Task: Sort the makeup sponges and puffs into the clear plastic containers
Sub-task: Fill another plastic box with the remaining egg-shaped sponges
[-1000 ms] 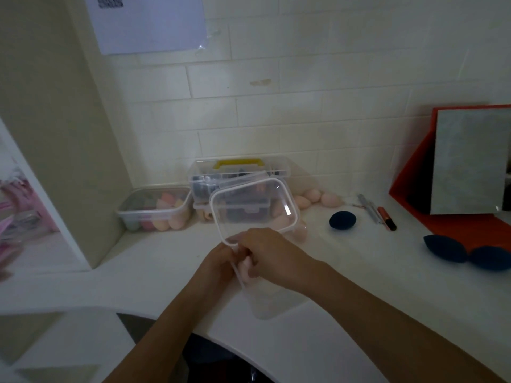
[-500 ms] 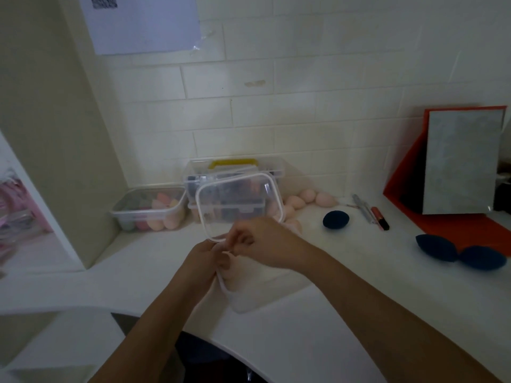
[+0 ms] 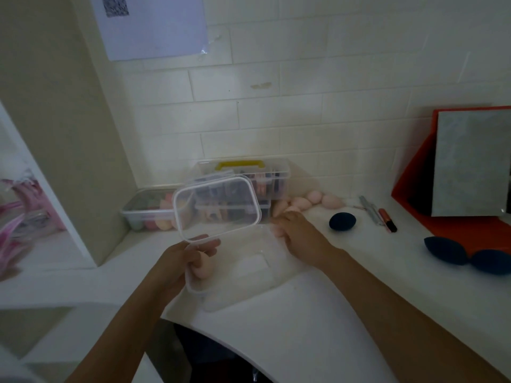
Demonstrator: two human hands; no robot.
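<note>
Hands parted: left hand (image 3: 181, 262) pinches lid (image 3: 218, 207); right hand (image 3: 300, 237) blurred, grip unclear.

The rectangular plastic lid (image 3: 218, 207) and rectangular plastic container (image 3: 240, 288) are colourless and see-through, the teardrop foam sponge (image 3: 204, 268) in the container is pale pink, and the worktop (image 3: 318, 322) is white. More teardrop foam sponges (image 3: 315, 199) by the cream, brick-patterned wall tiles (image 3: 276, 120) are the same pink, while the rounded foam sponge (image 3: 342, 221) is dark navy. The storage box handle (image 3: 240, 164) is yellow; the propped tray (image 3: 453, 228) is red around a mottled grey panel (image 3: 470, 161).
</note>
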